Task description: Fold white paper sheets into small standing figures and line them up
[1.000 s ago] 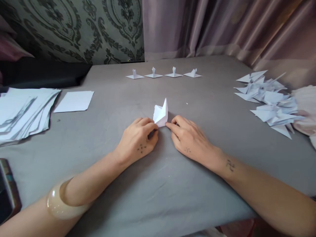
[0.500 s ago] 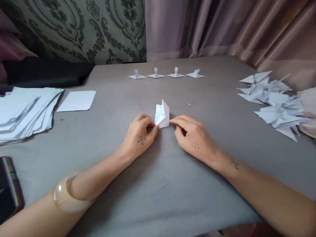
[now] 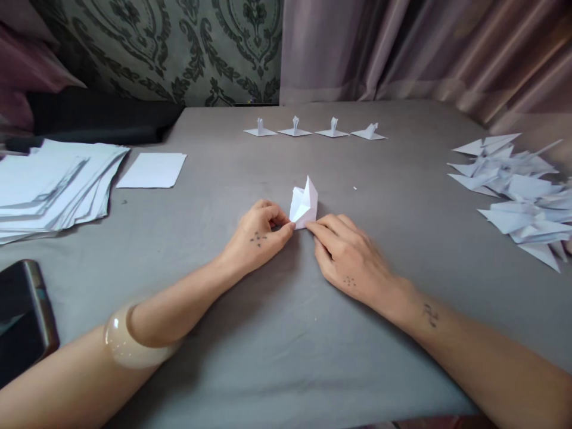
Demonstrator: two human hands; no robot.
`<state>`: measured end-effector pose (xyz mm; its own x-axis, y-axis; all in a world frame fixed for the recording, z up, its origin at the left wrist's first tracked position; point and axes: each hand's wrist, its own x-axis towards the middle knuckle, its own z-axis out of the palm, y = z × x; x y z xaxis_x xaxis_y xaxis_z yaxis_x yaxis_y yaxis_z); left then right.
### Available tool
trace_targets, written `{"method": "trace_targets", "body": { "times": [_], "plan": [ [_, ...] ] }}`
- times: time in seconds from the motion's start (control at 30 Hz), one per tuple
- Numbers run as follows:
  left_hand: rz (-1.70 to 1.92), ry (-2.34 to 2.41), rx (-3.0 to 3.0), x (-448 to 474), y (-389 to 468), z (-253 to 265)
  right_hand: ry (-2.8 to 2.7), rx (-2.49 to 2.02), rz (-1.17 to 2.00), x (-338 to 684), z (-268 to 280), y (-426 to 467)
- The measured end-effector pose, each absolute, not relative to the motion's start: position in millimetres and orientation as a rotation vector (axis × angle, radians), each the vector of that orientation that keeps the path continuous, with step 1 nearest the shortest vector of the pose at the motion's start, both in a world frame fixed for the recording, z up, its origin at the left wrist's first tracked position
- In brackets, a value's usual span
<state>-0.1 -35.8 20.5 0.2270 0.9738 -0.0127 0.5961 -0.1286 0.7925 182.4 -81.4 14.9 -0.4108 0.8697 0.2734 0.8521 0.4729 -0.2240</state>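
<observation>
A small white piece of folded paper (image 3: 308,205) stands on the cloth at the middle, one pointed flap sticking up. At its lower left corner, my left hand (image 3: 259,235) is closed, thumb and forefinger pinching the paper. My right hand (image 3: 353,253) has its fingers together, with the forefinger tip pressed on the paper's bottom edge. The right thumb is tucked below the forefinger. Part of the paper's base is hidden behind the fingertips.
Several folded paper figures (image 3: 295,127) stand in a row at the back. A heap of pointed paper pieces (image 3: 518,185) lies right. Paper sheets (image 3: 53,185) and a smaller stack (image 3: 152,170) are left, with a phone (image 3: 27,316) nearer me. Grey cloth (image 3: 268,369) covers the table.
My right forefinger has moved from the paper's right side onto its bottom edge. The left hand still pinches the corner. The whole view has shifted slightly.
</observation>
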Motion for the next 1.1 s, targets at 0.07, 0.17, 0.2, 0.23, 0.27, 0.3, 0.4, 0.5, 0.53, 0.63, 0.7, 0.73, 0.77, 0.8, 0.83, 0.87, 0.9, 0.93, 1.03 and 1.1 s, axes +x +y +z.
{"method": "trace_targets", "body": {
  "times": [0.07,0.17,0.2,0.23,0.27,0.3,0.4,0.5,0.53,0.63,0.7,0.73,0.77,0.8,0.83,0.87,0.9,0.93,1.03,1.1],
  "plan": [
    [0.694,1.430,1.801,-2.7,-33.5,19.2,-2.398,-1.443,0.036,181.8,14.3,-80.9],
    [0.680,1.410,1.807,-6.1,-31.4,17.6,-2.431,-1.423,0.018,181.6,14.2,-79.8],
    [0.671,1.405,1.815,-6.8,-31.0,17.5,-2.441,-1.416,0.017,181.6,14.4,-79.5],
    [0.662,1.399,1.825,-7.3,-30.6,17.6,-2.450,-1.413,0.017,181.6,14.7,-79.2],
    [0.653,1.394,1.836,-7.6,-30.2,17.8,-2.456,-1.413,0.016,181.6,15.0,-79.0],
    [0.643,1.390,1.848,-7.9,-29.8,18.0,-2.461,-1.416,0.015,181.5,15.4,-78.9],
    [0.618,1.380,1.884,-8.6,-28.5,17.9,-2.476,-1.420,0.016,181.2,16.1,-79.2],
    [0.597,1.371,1.909,-9.6,-26.9,17.9,-2.496,-1.416,0.023,180.5,17.0,-80.0],
    [0.591,1.362,1.915,-10.0,-26.3,18.4,-2.500,-1.419,0.025,180.2,17.4,-80.3],
    [0.578,1.342,1.890,-10.8,-24.1,22.2,-2.514,-1.442,0.036,179.1,19.9,-81.0],
    [0.563,1.365,1.804,-11.4,-22.0,25.4,-2.530,-1.457,0.039,178.3,22.1,-81.4],
    [0.559,1.391,1.742,-11.9,-20.8,26.4,-2.536,-1.464,0.040,177.9,23.2,-81.5],
    [0.563,1.417,1.677,-12.6,-19.3,26.7,-2.541,-1.470,0.041,177.6,24.2,-81.7],
    [0.580,1.439,1.620,-13.4,-17.8,26.3,-2.546,-1.474,0.040,177.4,25.2,-81.8],
    [0.607,1.455,1.575,-14.4,-16.2,25.1,-2.552,-1.475,0.040,177.2,26.1,-81.9],
    [0.637,1.464,1.545,-15.3,-14.6,23.5,-2.559,-1.474,0.038,176.9,26.8,-82.0],
    [0.665,1.464,1.530,-16.2,-13.2,21.7,-2.566,-1.473,0.034,176.7,27.4,-82.0],
    [0.686,1.459,1.524,-17.0,-12.0,19.9,-2.574,-1.472,0.030,176.3,27.8,-82.1],
    [0.705,1.442,1.535,-17.6,-9.9,17.4,-2.587,-1.469,0.018,174.6,28.7,-82.2],
    [0.696,1.430,1.585,-16.8,-9.7,17.9,-2.594,-1.466,0.020,173.0,29.3,-82.4]
  ]
}}
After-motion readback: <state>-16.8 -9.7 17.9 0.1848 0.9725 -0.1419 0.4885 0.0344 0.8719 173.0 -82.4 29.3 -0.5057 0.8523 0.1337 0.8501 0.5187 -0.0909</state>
